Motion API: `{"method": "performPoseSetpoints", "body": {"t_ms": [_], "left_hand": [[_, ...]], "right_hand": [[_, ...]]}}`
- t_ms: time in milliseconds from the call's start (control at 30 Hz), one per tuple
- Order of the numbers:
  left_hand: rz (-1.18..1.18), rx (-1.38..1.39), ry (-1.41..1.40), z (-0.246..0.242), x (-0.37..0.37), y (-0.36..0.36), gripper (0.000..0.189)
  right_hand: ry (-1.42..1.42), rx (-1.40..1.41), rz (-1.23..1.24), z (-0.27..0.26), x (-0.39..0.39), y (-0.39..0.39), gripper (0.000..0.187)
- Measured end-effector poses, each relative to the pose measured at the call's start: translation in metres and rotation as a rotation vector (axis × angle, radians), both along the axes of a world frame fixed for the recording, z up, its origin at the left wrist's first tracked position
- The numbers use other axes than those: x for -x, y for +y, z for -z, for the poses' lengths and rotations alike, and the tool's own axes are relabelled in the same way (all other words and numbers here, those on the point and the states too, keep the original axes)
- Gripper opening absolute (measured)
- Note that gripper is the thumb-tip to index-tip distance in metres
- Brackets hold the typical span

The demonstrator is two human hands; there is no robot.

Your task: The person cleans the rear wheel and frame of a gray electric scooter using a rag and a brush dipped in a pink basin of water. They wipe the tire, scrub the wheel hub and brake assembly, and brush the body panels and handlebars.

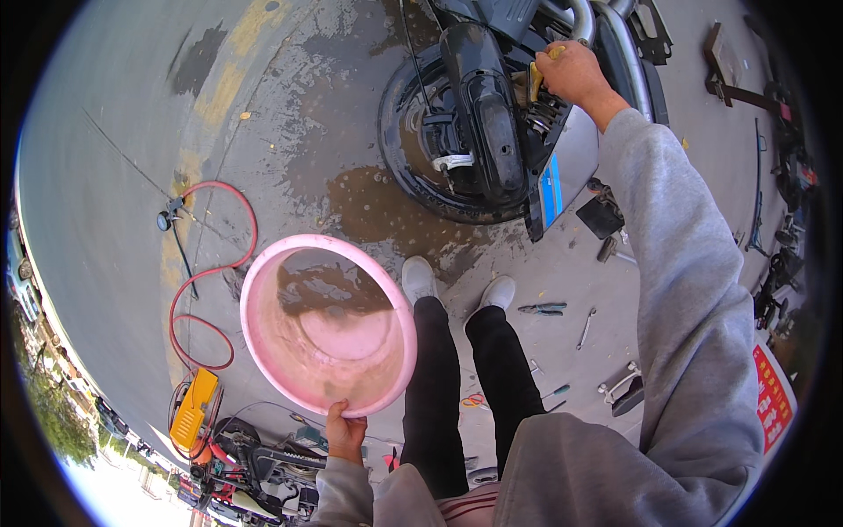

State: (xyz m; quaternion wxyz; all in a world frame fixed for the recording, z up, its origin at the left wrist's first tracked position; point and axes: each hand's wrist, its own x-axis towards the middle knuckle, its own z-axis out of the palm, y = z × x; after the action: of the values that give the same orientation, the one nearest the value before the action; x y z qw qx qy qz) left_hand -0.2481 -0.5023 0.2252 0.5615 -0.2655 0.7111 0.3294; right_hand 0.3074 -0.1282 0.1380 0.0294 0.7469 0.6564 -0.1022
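Note:
My left hand grips the near rim of a pink plastic basin, thumb over the edge. Cloudy water fills part of the basin, dark on its far side. My right hand is shut on a yellow object, mostly covered by the fingers; I cannot tell its kind. This hand is by a coil spring on a motor scooter or motorcycle. A wet black cover spans the vehicle's wheel, and its tyre rests in a puddle. Beside it is a grey panel with a blue sticker.
Muddy water spreads before my shoes. A red air hose with a gauge curls at left, near a yellow machine housing. Pliers, a wrench, a hammer and scissors lie on the ground.

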Motion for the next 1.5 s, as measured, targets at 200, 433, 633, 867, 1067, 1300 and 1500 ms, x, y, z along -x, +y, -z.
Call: {"method": "performPoseSetpoints", "body": {"t_ms": [200, 433, 633, 867, 1067, 1300, 1500], "left_hand": [[-0.186, 0.022, 0.043, 0.040, 0.002, -0.054, 0.016], [-0.460, 0.051, 0.161, 0.088, 0.002, -0.129, 0.018], [-0.638, 0.033, 0.250, 0.136, 0.000, -0.206, 0.009], [-0.783, 0.098, 0.278, 0.190, -0.016, -0.297, 0.012], [-0.868, 0.096, 0.224, 0.230, -0.028, -0.357, 0.022], [-0.866, 0.447, 0.218, 0.261, -0.002, -0.384, 0.037], [-0.820, 0.472, 0.024, 0.232, 0.010, -0.336, 0.060]], "right_hand": [[0.538, -0.621, 0.428, -0.090, 0.068, -0.045, 0.022], [0.682, -0.401, 0.133, -0.022, 0.183, -0.048, 0.017], [0.390, -0.283, 0.156, 0.072, 0.225, -0.074, 0.022], [0.398, -0.086, -0.152, 0.045, 0.200, -0.148, 0.016], [0.425, -0.267, -0.350, 0.050, 0.215, -0.111, 0.015], [0.454, -0.195, -0.180, 0.080, 0.211, -0.106, 0.019], [0.416, 0.123, -0.353, 0.017, 0.175, -0.184, 0.014]]}}
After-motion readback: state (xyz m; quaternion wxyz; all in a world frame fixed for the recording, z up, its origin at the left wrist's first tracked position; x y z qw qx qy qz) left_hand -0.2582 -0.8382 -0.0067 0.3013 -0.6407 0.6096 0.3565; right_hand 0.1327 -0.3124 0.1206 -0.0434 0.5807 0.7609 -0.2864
